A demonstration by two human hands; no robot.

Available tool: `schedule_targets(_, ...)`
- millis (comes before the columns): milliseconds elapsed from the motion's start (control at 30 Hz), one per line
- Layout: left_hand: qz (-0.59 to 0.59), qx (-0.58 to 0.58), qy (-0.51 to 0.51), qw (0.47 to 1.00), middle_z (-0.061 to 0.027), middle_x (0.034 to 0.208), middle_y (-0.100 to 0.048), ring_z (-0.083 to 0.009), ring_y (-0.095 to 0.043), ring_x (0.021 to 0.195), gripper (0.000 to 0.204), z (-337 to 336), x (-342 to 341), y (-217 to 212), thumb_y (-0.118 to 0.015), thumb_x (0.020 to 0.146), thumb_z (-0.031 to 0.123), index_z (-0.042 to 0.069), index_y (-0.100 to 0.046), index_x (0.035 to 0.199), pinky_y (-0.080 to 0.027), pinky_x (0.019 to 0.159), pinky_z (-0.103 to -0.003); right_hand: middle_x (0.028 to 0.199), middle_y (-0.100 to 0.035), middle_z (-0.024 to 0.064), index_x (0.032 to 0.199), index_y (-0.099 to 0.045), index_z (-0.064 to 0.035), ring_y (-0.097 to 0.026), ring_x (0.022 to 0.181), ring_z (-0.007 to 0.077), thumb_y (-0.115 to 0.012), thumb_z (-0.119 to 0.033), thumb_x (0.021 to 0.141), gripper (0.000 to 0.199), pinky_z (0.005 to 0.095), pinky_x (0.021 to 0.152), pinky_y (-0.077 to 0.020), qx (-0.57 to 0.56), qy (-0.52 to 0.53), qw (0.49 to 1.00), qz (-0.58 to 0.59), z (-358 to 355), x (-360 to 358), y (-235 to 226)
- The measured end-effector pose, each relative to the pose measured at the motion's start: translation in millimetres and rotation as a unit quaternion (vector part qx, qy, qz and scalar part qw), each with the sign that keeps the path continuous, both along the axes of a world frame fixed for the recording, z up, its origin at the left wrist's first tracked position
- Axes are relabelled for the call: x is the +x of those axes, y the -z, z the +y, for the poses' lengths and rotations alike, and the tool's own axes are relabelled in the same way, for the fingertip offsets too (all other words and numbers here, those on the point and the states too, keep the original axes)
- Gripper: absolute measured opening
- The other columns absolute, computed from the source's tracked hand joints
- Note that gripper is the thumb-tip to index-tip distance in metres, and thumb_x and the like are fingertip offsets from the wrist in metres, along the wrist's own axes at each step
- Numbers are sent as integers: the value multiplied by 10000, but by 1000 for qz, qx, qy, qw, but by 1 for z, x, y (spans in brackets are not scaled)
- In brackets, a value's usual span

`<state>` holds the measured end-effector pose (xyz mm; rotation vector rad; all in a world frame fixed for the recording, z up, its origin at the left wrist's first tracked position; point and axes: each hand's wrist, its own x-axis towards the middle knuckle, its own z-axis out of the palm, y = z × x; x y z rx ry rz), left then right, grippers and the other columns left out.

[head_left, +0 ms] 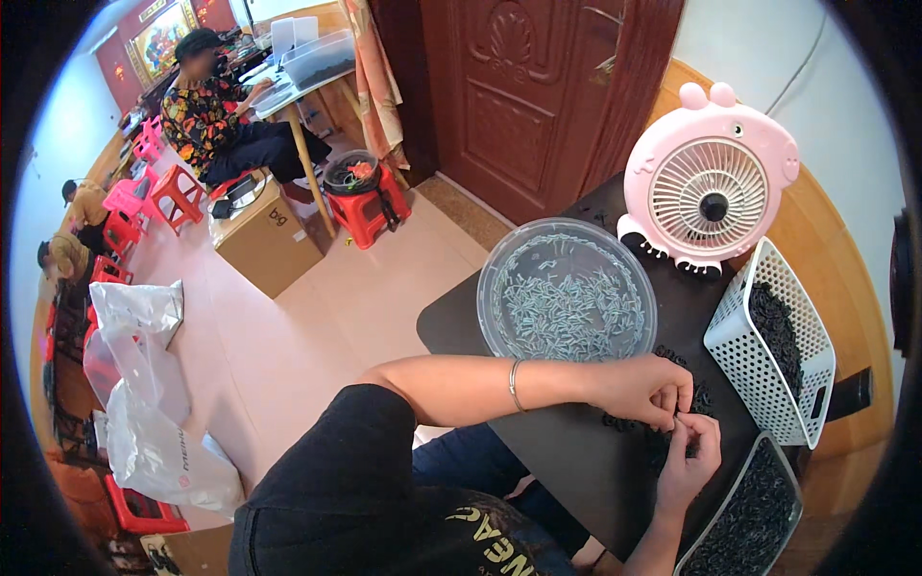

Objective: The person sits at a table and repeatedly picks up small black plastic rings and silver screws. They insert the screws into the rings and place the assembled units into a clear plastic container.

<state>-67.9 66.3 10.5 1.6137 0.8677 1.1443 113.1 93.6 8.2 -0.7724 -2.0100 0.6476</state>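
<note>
Over the dark table [538, 437], my left hand [645, 389] and my right hand [693, 453] meet fingertip to fingertip. Both are closed in a pinch, and whatever lies between them is too small to make out. Small black ring-like pieces [622, 423] are scattered on the table under and around my hands. Just beyond my left forearm stands a round clear plastic basin [488, 305], holding many small pale blue-grey stick-like pieces [567, 307].
A pink pig-shaped fan [706, 182] stands at the table's far side. On the right are a white perforated basket [735, 331] and a bin [773, 461], both holding black pieces. A co-worker [206, 115] sits at another table. A cardboard box [269, 245] and white bags [163, 451] are on the floor.
</note>
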Motion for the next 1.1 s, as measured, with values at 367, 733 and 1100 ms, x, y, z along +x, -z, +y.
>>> schedule_targets(367,454,84,-281,842,-149,753,-618,-309,-599,751,128,7,-58,-25,-572,719,97,31,-628,813,-473,662,-386,618,-488,13,765,-525,-13,-441,534,52,-578,-36,800,68,205,489,-362,-81,32,995,40,15,4,6)
schedule_targets(733,423,198,-147,872,-150,862,-563,-327,-536,822,217,6,-6,-24,-600,696,19,9,-563,910,-431,729,-398,682,-580,34,786,-572,-16,-543,579,75,-596,-33,782,29,202,510,-414,-82,34,993,80,18,11,3)
schedule_targets(1100,498,220,-182,819,-101,856,-582,-281,-530,820,264,17,0,-2,-625,658,24,25,-604,921,-413,774,-370,742,-629,58,835,-597,-10,-605,651,95,-588,0,770,67,217,581,-474,-105,16,987,117,19,9,7)
